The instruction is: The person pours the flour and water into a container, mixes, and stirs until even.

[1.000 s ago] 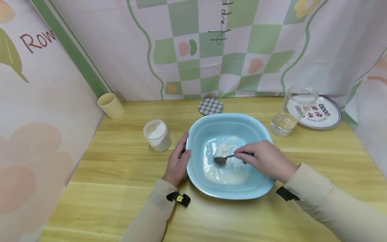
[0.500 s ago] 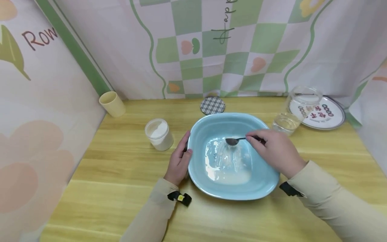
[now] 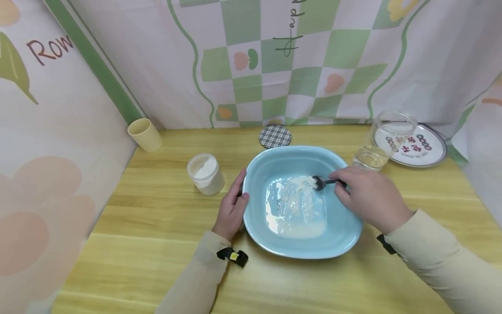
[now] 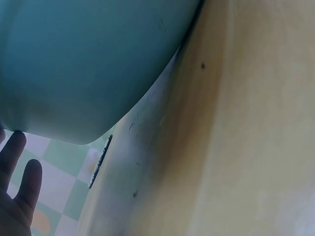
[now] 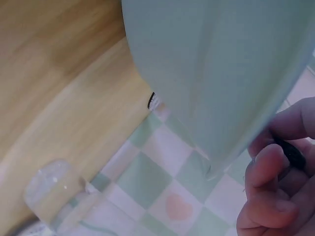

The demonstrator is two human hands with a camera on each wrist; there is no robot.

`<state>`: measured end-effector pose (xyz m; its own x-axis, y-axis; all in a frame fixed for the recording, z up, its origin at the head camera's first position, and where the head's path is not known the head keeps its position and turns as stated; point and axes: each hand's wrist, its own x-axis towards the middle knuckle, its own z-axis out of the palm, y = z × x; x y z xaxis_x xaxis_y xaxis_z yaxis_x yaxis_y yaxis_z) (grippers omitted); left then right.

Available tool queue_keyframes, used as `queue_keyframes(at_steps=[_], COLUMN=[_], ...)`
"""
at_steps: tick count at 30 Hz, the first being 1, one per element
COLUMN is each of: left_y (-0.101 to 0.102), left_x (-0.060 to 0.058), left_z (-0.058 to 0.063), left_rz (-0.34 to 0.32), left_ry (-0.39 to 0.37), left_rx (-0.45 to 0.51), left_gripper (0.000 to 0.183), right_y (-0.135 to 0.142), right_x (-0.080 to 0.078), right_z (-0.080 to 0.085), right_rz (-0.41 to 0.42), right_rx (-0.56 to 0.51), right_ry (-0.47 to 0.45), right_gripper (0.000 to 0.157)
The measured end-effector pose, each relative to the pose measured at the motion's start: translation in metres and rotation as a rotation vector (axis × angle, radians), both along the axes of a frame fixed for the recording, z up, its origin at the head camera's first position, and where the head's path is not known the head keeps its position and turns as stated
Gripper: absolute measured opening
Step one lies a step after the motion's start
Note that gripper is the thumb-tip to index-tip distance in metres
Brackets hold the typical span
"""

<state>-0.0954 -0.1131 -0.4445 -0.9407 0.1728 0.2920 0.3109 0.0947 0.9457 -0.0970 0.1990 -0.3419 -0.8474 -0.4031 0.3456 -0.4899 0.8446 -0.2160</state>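
Observation:
A light blue basin holds a wet, whitish, lumpy mixture. My left hand rests against its left side, fingers extended along the outside and thumb at the rim; in the left wrist view straight fingers show beside the basin's underside. Over the basin's right part, my right hand pinches a dark spoon by its handle, and white lumps cling near the spoon's head. The right wrist view shows the dark handle end between curled fingers; the basin wall hides the spoon's head.
Left of the basin stands a clear jar of white powder, with a cream cup farther back. A plaid coaster lies behind. At the right are a clear jug with liquid and a printed plate on the wooden table.
My right hand has moved the spoon from the basin's middle to the back and right. The mixture is spread in streaks. My left hand has stayed on the basin's side.

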Motion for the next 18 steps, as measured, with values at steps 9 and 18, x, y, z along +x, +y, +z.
queue_keyframes(at_steps=[9,18], left_y=[-0.001,0.000], left_x=[0.001,0.000], left_z=[0.000,0.001], left_rz=[0.008,0.007], left_ry=[-0.010,-0.009], left_rx=[0.000,0.005], left_gripper=[0.057,0.057], right_y=[-0.017,-0.020], right_x=[-0.003,0.000], right_z=[-0.002,-0.005], right_rz=[0.089,0.167], right_rx=[0.130,0.084], right_ry=[-0.007,-0.163], right_gripper=[0.015,0.024])
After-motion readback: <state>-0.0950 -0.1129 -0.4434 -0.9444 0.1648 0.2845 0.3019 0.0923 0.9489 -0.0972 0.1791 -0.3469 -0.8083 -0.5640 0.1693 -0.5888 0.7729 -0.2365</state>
